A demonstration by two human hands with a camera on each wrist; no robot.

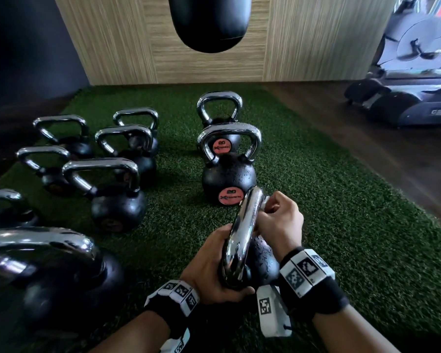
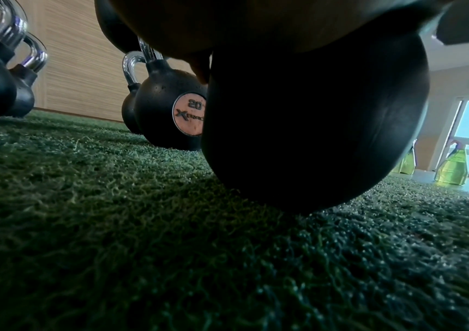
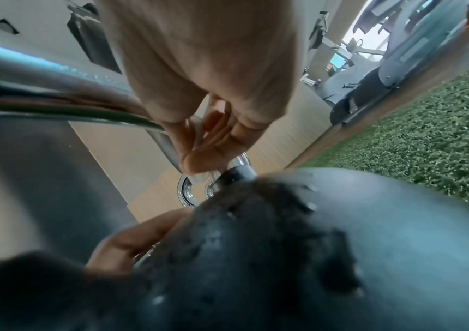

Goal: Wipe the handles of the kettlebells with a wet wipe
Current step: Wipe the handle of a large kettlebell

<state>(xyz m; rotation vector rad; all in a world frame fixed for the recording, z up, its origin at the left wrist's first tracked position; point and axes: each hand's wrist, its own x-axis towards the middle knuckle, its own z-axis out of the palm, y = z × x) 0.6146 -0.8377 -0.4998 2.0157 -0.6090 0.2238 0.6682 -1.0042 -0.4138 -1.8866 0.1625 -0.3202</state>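
Note:
A black kettlebell (image 1: 262, 261) stands tilted on the green turf, its chrome handle (image 1: 245, 225) edge-on to me. My left hand (image 1: 209, 271) grips the near lower leg of the handle. My right hand (image 1: 280, 220) curls round the far leg and pinches a white wet wipe (image 1: 266, 201) against the chrome. The right wrist view shows those fingers (image 3: 213, 138) wrapped on the handle (image 3: 57, 98) above the wet, beaded ball (image 3: 312, 246). In the left wrist view the ball (image 2: 312, 123) fills the middle, under my left hand (image 2: 227, 26).
Two 20 kg kettlebells (image 1: 228, 171) stand just beyond; several more (image 1: 117, 200) line the left of the turf mat (image 1: 354, 225). A punching bag (image 1: 209, 21) hangs ahead, an exercise machine (image 1: 405, 80) stands at right. Green spray bottles (image 2: 453, 165) sit off the mat.

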